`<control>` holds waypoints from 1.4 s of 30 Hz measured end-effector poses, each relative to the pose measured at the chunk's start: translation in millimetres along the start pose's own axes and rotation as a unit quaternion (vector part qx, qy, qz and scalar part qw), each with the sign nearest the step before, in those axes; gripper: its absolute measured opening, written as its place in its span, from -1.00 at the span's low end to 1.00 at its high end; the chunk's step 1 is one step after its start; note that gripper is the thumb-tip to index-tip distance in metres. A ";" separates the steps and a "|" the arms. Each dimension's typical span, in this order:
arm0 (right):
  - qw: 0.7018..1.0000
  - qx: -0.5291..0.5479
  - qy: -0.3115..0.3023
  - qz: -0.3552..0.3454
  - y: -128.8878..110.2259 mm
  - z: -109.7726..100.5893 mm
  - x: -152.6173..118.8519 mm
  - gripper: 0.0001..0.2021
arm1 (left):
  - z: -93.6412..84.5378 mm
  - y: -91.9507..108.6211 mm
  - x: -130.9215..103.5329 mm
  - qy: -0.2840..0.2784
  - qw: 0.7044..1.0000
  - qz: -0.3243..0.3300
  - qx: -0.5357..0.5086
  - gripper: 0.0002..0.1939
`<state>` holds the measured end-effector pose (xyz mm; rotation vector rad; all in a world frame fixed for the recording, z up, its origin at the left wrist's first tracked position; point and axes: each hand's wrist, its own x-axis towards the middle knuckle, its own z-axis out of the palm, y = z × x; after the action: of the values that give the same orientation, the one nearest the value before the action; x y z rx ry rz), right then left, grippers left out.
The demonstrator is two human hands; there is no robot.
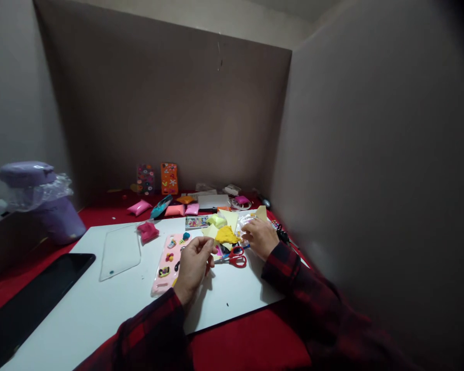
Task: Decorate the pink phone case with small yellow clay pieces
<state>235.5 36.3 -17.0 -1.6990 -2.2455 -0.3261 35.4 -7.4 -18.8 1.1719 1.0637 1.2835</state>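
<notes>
My left hand (195,265) is over the right side of a pink phone case (167,268) decorated with small colourful clay shapes. Its thumb and fingertips are pinched together, and whatever lies between them is too small to make out. My right hand (261,238) has its fingers bent but apart, beside a flattened lump of yellow clay (227,235) and a crinkled clear wrapper (244,221). Between the hands lie red-handled scissors (237,260), with their blades partly behind my left fingers. Pale yellow paper (232,219) and a light yellow clay packet (216,221) sit behind.
A clear phone case (120,252) and a red clay packet (147,232) lie left on the white board (81,304). A black phone (42,304) rests at its left edge, near a purple bin (58,216). Two decorated cases, one orange (169,179), lean on the back wall.
</notes>
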 end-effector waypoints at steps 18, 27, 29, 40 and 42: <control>0.991 -0.007 0.068 0.119 46.9 -13.4 18.2 -0.76 | 0.2 1.1 -1.2 -0.005 1.000 -0.005 0.011 -0.77; 0.981 0.086 0.112 0.132 64.2 0.1 16.2 -0.76 | -0.9 -2.1 0.3 0.018 1.000 0.000 0.003 -0.76; 0.975 0.095 0.128 0.154 64.5 -0.7 16.0 -0.77 | -1.5 -4.2 1.4 0.017 1.000 0.001 0.000 -0.75; 0.962 0.130 0.125 0.206 78.4 0.7 16.6 -0.76 | 0.4 -0.9 0.0 0.018 1.000 -0.011 0.003 -0.80; 0.961 0.114 0.147 0.203 72.8 -6.3 12.3 -0.83 | 0.2 -1.3 0.0 0.019 1.000 -0.014 0.006 -0.79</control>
<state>303.1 64.8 -6.8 -1.7964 -1.6110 -0.1951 35.8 -7.3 -20.1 1.1410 1.1144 1.2837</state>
